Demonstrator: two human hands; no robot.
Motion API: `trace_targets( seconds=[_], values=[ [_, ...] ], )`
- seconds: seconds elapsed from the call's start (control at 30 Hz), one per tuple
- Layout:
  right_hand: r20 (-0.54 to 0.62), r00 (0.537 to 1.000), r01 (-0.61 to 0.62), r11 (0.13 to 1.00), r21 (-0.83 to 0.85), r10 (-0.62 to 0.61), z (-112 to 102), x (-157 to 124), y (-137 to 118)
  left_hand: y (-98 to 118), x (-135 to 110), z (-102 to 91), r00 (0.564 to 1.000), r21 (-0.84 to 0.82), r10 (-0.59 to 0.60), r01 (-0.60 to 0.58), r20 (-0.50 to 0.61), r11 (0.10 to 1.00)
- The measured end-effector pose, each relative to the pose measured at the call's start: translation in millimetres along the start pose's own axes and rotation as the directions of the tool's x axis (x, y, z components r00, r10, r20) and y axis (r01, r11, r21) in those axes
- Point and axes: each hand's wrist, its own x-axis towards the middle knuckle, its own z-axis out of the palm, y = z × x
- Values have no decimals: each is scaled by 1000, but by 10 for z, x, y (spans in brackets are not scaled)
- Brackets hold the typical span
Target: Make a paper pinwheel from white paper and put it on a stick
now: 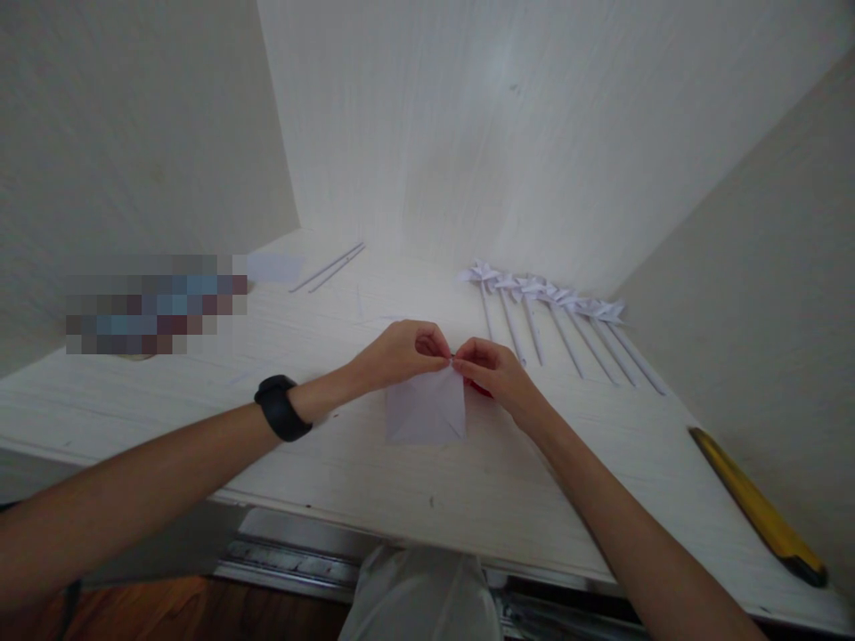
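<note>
A square white sheet of paper (426, 411) with crease lines toward its corners lies low over the table in front of me. My left hand (407, 349), with a black band on its wrist, pinches the paper's far right corner between thumb and forefinger. Right beside it, my right hand (491, 369) pinches the same corner, fingertips nearly touching the left ones. A tiny dark bit shows between the fingertips, too small to name. Something red (479, 390) sits under my right hand, mostly hidden by it.
Several white paper pinwheels (534, 289) on rolled sticks lie in a row at the back right. Two thin paper sticks (327, 267) rest at the back left, near a flat paper piece (273, 267) and a blurred-out item. A yellow utility knife (754, 503) lies along the right wall.
</note>
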Motion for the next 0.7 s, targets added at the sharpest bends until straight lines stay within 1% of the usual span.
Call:
trace_targets(
  seconds=[0.17, 0.4, 0.5, 0.7],
  values=[
    [-82, 992, 85, 993, -77, -91, 30, 4, 48, -14, 2, 12, 1000, -47, -7, 7, -12, 999],
    [-188, 962, 144, 952, -271, -199, 98, -44, 32, -45, 0, 39, 1000, -69, -20, 19, -23, 997],
    [-210, 953, 155, 946, -286, -219, 117, -59, 17, -45, 1, 38, 999, -74, -25, 23, -24, 997],
    [-221, 951, 156, 955, -252, -214, 115, -55, 16, -8, 2, 41, 999, -77, -29, 26, -40, 997]
  ],
)
